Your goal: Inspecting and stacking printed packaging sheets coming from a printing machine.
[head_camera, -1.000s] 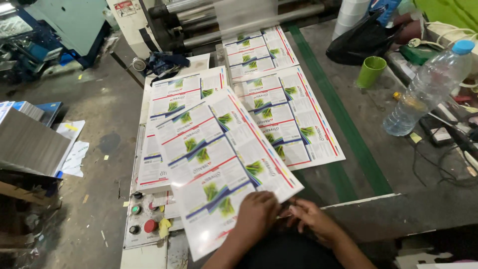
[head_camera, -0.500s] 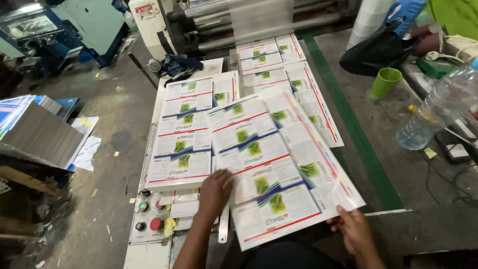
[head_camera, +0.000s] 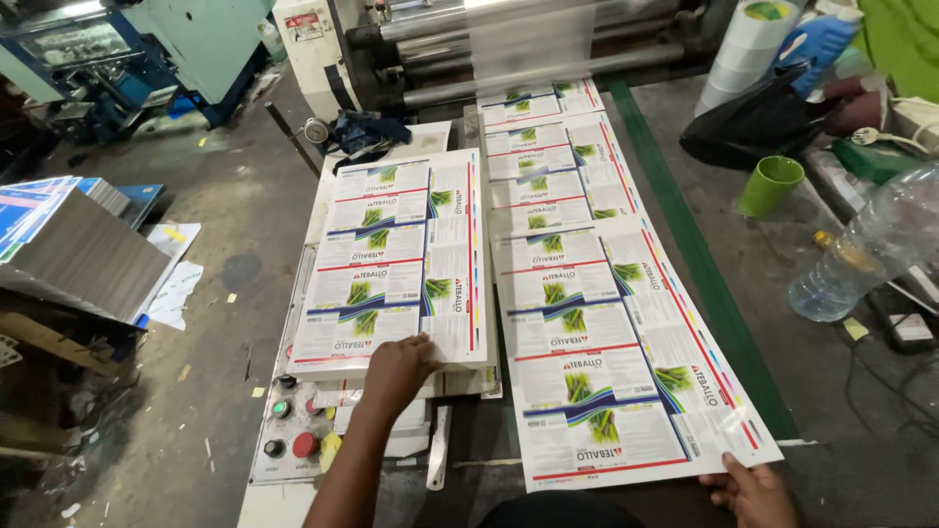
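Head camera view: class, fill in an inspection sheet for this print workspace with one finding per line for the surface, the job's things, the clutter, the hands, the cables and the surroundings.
Surface: grey worktable with a green stripe running along it.
Job's things: stack of printed sheets on the left; long laminated printed sheet beside it, running up to the rollers.
Clutter: green cup, clear plastic bottle, black bag, tape roll.
Hands: left hand flat on the stack's near edge; right hand at the long sheet's near corner.
Cables: black leads at the table's right edge.
Surroundings: button panel, blue machine, sheet pile, littered floor.
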